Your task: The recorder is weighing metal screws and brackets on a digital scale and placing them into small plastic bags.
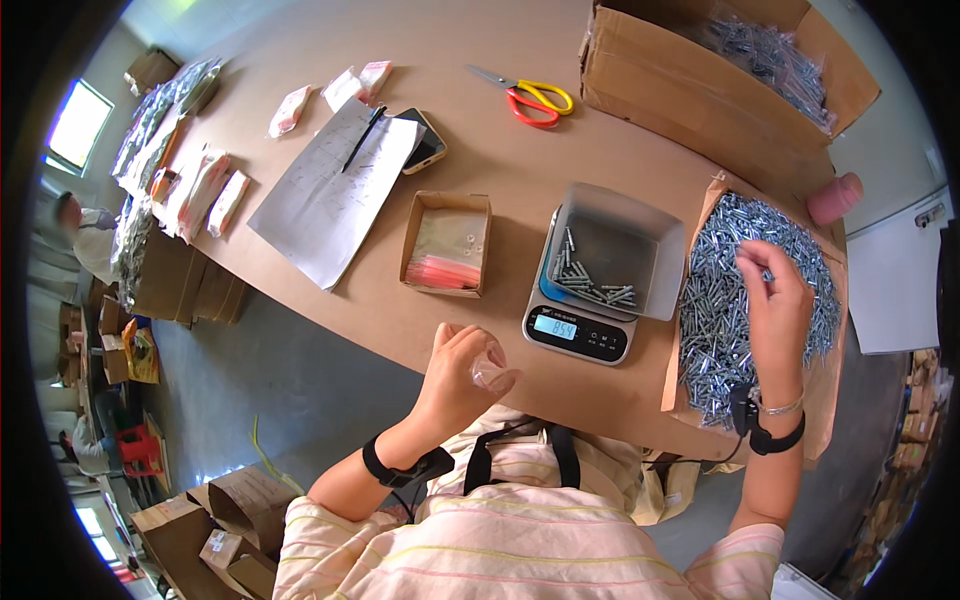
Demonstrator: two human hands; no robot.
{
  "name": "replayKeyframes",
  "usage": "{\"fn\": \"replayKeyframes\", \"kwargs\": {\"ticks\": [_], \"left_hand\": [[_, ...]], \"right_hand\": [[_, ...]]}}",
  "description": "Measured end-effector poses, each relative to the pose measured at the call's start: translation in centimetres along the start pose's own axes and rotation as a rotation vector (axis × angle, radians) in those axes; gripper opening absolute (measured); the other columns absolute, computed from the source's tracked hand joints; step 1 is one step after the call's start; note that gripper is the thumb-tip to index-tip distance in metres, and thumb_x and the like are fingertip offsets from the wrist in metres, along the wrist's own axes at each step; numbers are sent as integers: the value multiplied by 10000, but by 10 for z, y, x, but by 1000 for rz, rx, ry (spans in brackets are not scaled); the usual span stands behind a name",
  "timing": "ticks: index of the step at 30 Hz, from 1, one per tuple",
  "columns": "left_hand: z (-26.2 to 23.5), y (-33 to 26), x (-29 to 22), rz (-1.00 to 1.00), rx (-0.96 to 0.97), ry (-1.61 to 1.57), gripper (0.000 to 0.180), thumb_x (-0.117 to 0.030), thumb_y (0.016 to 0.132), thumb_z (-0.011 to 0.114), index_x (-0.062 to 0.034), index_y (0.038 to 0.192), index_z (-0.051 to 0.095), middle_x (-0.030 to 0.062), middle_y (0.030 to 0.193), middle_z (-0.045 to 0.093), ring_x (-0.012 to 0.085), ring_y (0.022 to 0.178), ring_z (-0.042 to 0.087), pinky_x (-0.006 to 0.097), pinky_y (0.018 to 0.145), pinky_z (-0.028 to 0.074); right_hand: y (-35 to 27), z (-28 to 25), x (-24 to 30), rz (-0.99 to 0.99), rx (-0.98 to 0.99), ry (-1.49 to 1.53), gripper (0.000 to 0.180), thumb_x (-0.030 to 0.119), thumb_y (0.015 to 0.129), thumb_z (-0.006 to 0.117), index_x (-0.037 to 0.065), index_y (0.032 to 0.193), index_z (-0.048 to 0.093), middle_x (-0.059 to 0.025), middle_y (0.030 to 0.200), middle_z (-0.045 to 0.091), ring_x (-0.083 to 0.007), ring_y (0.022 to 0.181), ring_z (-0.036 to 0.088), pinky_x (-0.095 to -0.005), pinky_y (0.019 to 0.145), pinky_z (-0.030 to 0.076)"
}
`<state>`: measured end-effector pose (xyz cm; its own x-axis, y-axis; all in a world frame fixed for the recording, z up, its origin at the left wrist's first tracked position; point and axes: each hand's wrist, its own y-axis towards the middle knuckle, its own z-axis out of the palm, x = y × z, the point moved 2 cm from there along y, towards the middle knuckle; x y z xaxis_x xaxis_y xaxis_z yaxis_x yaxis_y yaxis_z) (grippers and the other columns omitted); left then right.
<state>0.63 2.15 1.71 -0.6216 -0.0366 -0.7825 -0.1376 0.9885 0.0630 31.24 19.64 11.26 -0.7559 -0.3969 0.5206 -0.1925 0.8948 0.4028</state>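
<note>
Shiny metal screws [720, 290], matt cardboard [700, 215]

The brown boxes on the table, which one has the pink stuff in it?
The small open cardboard box left of the scale. It holds pink-edged little bags, while the big box at the far right holds silver screws.

Bare table [500, 150] lies open between the small box [447, 243] and scale [600, 275]; a carton [690, 85] blocks the far right.

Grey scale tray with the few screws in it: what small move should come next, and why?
Probably lift a pinch of screws with the right hand from the silver screw pile on brown paper into the grey scale tray; the left hand already holds a small clear bag.
</note>
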Motion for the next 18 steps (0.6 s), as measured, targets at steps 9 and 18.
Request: {"fn": "replayKeyframes", "kwargs": {"ticks": [9, 18], "left_hand": [[25, -3, -11, 23, 156, -135, 302, -89, 671, 872, -87, 857, 634, 39, 904, 654, 290, 979, 528, 395, 875, 462], [34, -5, -5, 321, 296, -123, 437, -174, 636, 842, -99, 1017, 643, 72, 1067, 605, 342, 1047, 517, 445, 931, 405]], "right_hand": [[-93, 44, 91, -566, 471, 177, 305, 245, 785, 813, 47, 967, 668, -78, 997, 626, -304, 1027, 576, -423, 909, 488], [-123, 78, 106, -537, 588, 366, 169, 170, 870, 745, 58, 985, 693, -60, 1066, 679, -231, 903, 671, -366, 774, 533]]}}
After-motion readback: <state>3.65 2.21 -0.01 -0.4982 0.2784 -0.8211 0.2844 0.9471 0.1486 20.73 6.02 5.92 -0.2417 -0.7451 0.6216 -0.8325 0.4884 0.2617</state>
